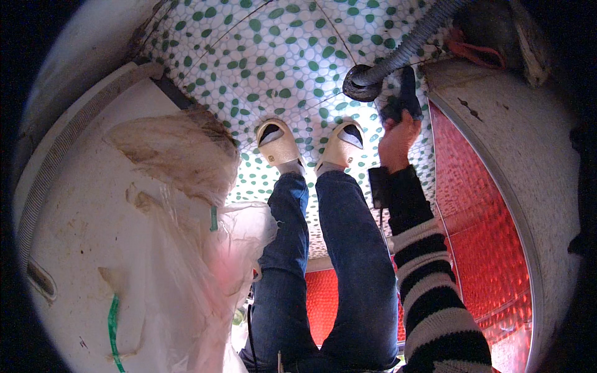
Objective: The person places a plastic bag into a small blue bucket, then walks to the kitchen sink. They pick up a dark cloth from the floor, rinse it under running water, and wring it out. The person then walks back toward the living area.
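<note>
My right hand (400, 142) reaches down low over the floor, beside the red cabinet front. Its fingers are closed on a dark item (405, 100), perhaps a cloth; its exact kind is hard to make out. Just beyond it, a grey corrugated drain hose (406, 49) runs down to a dark round fitting (362, 83) at floor level. A black cuff (406, 191) and a black-and-white striped knit sleeve (429, 279) cover the arm. My left hand is out of view.
On the left stands a white appliance or cabinet (70, 224) with stained, crumpled plastic sheeting (177, 149) and green strips. Red cabinet panels (475, 219) under a pale counter edge (503, 140) line the right. My slippers (280, 144) rest on the pebble-patterned floor (280, 60).
</note>
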`<state>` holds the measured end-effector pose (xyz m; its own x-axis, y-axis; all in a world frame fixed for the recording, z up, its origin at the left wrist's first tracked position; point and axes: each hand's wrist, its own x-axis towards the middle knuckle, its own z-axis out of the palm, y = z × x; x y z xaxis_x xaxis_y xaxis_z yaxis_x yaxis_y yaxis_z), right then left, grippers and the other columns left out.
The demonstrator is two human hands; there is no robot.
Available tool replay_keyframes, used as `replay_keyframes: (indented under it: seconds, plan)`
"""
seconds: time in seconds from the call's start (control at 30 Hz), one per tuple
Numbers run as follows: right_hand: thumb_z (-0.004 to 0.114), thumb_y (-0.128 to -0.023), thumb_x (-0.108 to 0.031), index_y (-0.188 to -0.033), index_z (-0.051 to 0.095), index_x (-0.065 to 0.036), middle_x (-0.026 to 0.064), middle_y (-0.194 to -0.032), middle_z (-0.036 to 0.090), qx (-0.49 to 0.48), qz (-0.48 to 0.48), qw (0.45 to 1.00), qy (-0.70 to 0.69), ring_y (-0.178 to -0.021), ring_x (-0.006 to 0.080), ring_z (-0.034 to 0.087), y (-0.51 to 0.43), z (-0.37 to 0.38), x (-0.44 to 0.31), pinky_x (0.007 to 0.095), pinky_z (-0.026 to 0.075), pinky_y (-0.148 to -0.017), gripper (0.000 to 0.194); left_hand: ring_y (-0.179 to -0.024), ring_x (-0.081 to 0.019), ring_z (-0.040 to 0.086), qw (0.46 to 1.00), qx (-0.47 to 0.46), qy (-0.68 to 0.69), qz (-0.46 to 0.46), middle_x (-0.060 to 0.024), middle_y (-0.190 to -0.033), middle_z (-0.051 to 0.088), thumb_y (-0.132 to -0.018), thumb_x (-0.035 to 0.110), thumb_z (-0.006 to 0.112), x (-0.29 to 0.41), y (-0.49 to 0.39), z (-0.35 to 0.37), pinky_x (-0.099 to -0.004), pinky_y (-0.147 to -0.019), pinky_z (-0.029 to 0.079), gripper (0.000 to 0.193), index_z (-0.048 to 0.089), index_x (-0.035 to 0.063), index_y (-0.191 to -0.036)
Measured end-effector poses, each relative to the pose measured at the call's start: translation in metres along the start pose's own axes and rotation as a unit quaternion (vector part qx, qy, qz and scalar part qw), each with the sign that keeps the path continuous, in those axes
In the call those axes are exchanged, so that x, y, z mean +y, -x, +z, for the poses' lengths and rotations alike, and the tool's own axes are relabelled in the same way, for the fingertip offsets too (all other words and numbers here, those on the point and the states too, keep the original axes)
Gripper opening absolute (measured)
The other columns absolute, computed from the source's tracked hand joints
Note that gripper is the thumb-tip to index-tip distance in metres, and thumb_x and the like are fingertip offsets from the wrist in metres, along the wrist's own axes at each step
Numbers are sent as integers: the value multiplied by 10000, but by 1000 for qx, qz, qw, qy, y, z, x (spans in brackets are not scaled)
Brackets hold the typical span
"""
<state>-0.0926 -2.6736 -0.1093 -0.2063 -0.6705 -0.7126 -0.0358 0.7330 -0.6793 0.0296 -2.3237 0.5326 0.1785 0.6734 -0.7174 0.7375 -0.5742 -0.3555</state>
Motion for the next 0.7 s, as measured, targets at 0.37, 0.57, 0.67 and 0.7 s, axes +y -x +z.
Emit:
replay_keyframes:
  seconds: [0.37,0.57,0.67,0.7]
  plan:
    - [556,-878,-77,-1134,569,-72,152,-903,601,-160,-590,766,202,-804,310,595,32,208,-9,388,480,-737,256,-898,-223,596,999,2,-40,-17,-118,-1143,557,-946,316,514,29,-31,5,-317,-804,484,450,436,107,-1336]
    - [531,-806,-45,-1102,606,-166,192,-891,597,-237,-555,598,527,-781,384,616,-31,192,46,489,506,-661,329,-896,-221,595,998,9,-58,-19,-117,-1140,558,-946,314,515,44,-50,6,-315,-803,483,448,437,107,-1335]
    - [495,-834,-53,-1168,556,-120,240,-939,582,-379,-370,665,526,-802,425,602,13,167,99,509,496,-657,346,-894,-220,595,998,4,-62,-15,-117,-1138,559,-945,314,516,48,-56,3,-314,-802,483,448,438,107,-1335]
    - [502,-846,-66,-1205,540,-100,244,-940,580,-430,-313,670,517,-860,433,587,31,153,112,510,476,-728,363,-894,-220,595,998,4,-66,-10,-116,-1138,559,-945,313,516,49,-59,2,-314,-802,483,448,438,107,-1335]
